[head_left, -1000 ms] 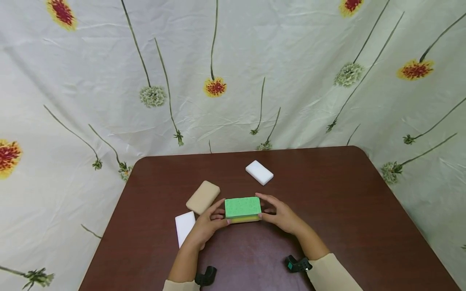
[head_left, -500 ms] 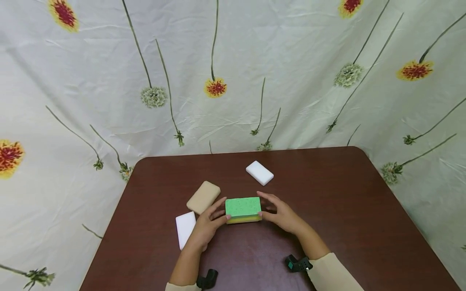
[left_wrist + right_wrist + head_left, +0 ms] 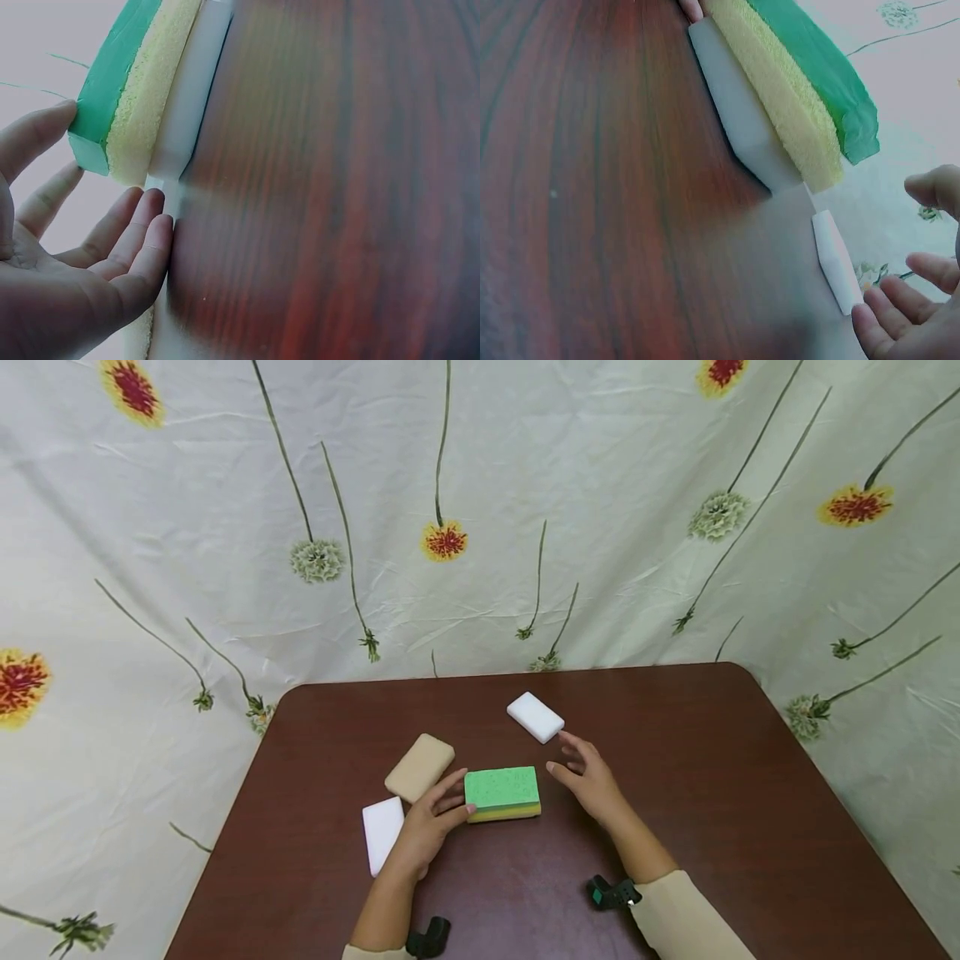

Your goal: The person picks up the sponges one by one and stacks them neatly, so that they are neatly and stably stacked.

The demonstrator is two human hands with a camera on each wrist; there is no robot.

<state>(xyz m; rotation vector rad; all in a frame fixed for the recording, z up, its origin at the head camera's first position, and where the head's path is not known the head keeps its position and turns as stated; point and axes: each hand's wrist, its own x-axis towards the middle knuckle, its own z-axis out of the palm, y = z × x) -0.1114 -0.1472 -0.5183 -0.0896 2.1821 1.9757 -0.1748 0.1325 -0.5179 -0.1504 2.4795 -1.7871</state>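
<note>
Where the brown wood-grained table (image 3: 697, 760) ends, a pale cloth (image 3: 615, 452) printed with long-stemmed flowers hangs behind it, creased and softly lit. Near the middle of the tabletop sits a stack: a green sponge (image 3: 501, 787) with a pitted top, lying flat on a yellow sponge (image 3: 510, 812). My left hand (image 3: 426, 835) is spread loosely at the left end, thumb and forefinger touching the green sponge without squeezing it. My right hand (image 3: 594, 785) stands apart from the stack, fingers relaxed, fingertips close to the far white block (image 3: 535, 717); whether they touch it I cannot tell. A beige block (image 3: 418, 767) lies behind my left hand, and the near white block (image 3: 381, 828) is partly hidden by it. From above I see only green and yellow, but both wrist views look in low and show a white slab (image 3: 193, 90) under the yellow sponge, resting on the table. The left wrist view also shows my other left fingers hanging below the stack's corner.
</note>
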